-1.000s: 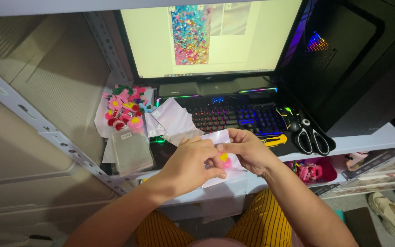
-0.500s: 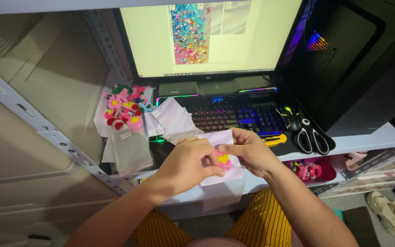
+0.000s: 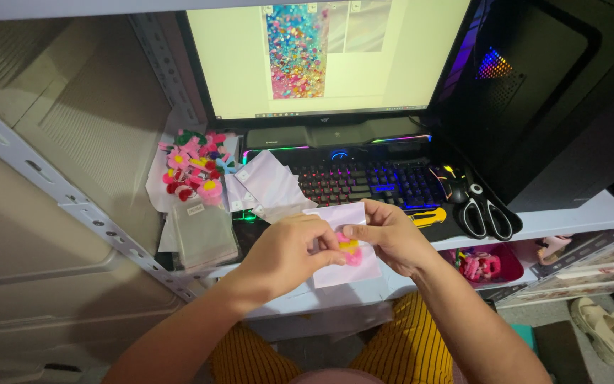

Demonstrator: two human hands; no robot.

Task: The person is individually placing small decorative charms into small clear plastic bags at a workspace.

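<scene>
White shelving [image 3: 591,213] runs across the centre of the frame and serves as a desk, with a monitor [image 3: 321,57] at upper centre and a black computer case [image 3: 556,92] at upper right. Grey perforated metal rails [image 3: 72,203] cross the left side of the frame.

A backlit keyboard [image 3: 371,181] lies below the monitor. Black-handled scissors [image 3: 485,213] rest just right of the keyboard, and a yellow cutter [image 3: 428,217] lies at the keyboard's lower right edge.

Left of the keyboard, a pile of pink, red and yellow felt flowers [image 3: 193,167] sits on clear wrapping. Pale cards [image 3: 268,185] lie between the flowers and the keyboard. A stack of clear bags [image 3: 204,235] lies below the flowers.

At lower centre, both hands meet over a pale pink card [image 3: 342,242]. The left hand [image 3: 286,252] is closed, fingertips pinching a pink and yellow flower [image 3: 351,250] against the card. The right hand [image 3: 392,235] grips the card's upper edge between thumb and forefinger. The card is held just in front of the shelf edge, above the lap.

A red tray [image 3: 485,263] of small pink items sits on the lower shelf at right. Sandals [image 3: 609,327] lie on the floor at lower right.
</scene>
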